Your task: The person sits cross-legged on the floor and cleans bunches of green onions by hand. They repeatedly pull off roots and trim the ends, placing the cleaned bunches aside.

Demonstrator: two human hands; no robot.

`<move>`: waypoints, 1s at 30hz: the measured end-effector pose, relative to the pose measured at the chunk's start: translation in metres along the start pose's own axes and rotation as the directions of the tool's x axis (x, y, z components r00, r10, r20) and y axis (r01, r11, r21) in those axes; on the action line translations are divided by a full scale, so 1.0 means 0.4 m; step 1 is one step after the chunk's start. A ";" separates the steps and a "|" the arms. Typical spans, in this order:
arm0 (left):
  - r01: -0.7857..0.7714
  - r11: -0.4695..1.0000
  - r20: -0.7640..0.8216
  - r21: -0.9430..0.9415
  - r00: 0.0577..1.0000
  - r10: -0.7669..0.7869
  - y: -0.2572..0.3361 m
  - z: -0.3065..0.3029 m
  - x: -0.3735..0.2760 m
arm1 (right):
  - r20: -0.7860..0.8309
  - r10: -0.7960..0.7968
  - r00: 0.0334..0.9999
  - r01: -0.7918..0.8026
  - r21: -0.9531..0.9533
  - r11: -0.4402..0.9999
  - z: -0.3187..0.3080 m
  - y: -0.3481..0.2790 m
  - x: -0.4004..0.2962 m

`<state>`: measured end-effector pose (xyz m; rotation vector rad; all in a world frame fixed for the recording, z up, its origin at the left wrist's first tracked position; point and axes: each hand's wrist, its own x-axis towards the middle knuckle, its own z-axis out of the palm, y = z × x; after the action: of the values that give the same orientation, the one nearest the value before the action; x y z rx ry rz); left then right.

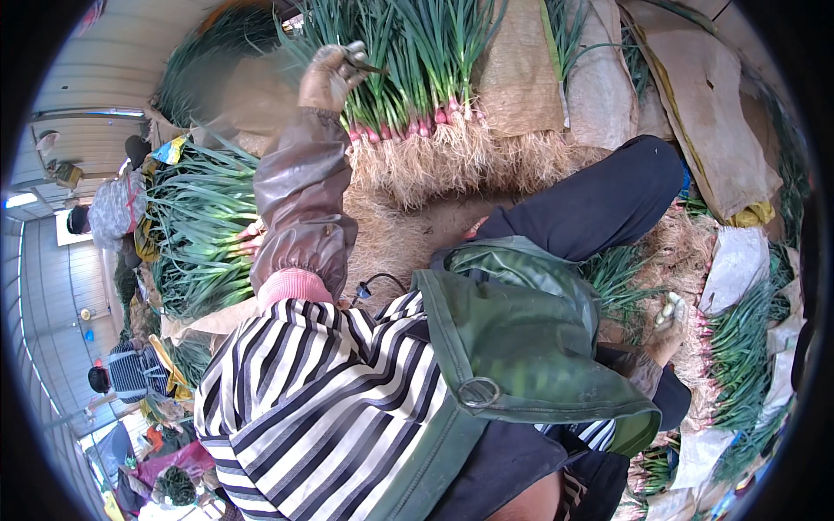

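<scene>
My left hand [332,75], with whitish coverings on its fingertips, pinches a thin dark brown strip [369,67]; whether it is a dried leaf or a blade I cannot tell. It is over the green leaves of a row of spring onions [417,84], whose pinkish-red bulbs and long pale roots [423,166] face me. Off to the right is my right hand [668,322], its covered fingers curled, beside a loose bunch of green onion leaves [616,280] and a rooty onion row [697,260]. I see nothing clearly in its grip.
Another onion pile [202,221] lies left of my sleeved arm. Woven sacking [521,71] covers part of the far row, with more sacks [710,111] to the right. My bent knee [645,169] and green apron [515,338] fill the middle. Other people [117,208] sit at left.
</scene>
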<state>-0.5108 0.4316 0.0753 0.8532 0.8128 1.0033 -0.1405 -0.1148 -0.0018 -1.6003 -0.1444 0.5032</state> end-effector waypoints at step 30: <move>-0.816 -0.424 0.747 0.394 0.553 -0.369 -0.203 0.511 -0.298 | -0.035 -0.056 0.998 0.032 -0.483 0.875 -0.082 0.022 -0.049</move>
<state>-0.3406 0.2524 0.1130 3.1615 0.3873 -0.1689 -0.1465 -0.1533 -0.0056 -2.0925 -0.2877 0.4106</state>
